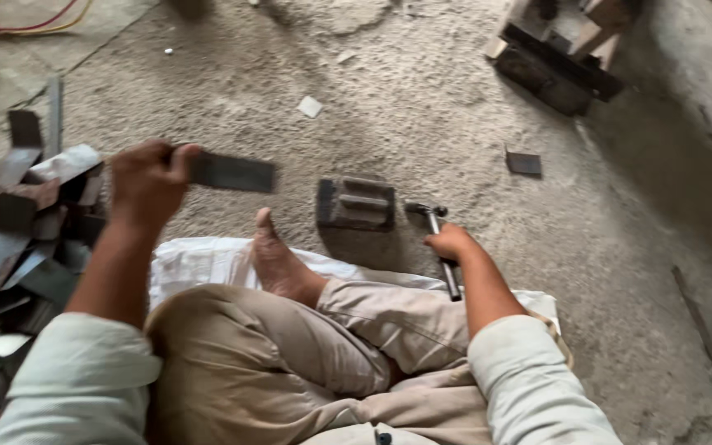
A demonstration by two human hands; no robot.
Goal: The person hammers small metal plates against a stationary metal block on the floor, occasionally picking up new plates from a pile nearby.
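Sitting cross-legged on a white cloth (199,259) spread over the rough grey concrete floor (422,99), a person is seen from above, with one bare foot (278,264) at the centre of the frame. A flat, dark rectangular metal strip (231,172) is held up left of centre by the left hand (146,185), whose fingers are clamped around the strip's left end; the rest of the strip juts out to the right of the hand, clear of the floor. A metal-handled hammer (440,247) is gripped right of centre by the right hand (451,241), which is closed around the shaft just below the head, while the handle runs down towards the knee. A dark, grooved metal block (356,203) is seen on the floor between the two hands, just beside the hammer head and a little right of the strip's free end. A heap of similar dark metal strips (18,222) is stacked along the left edge of the frame, close behind the left hand. A small dark metal plate (523,163) lies on the floor further right, and a wooden and metal frame (558,49) stands in the upper right corner.
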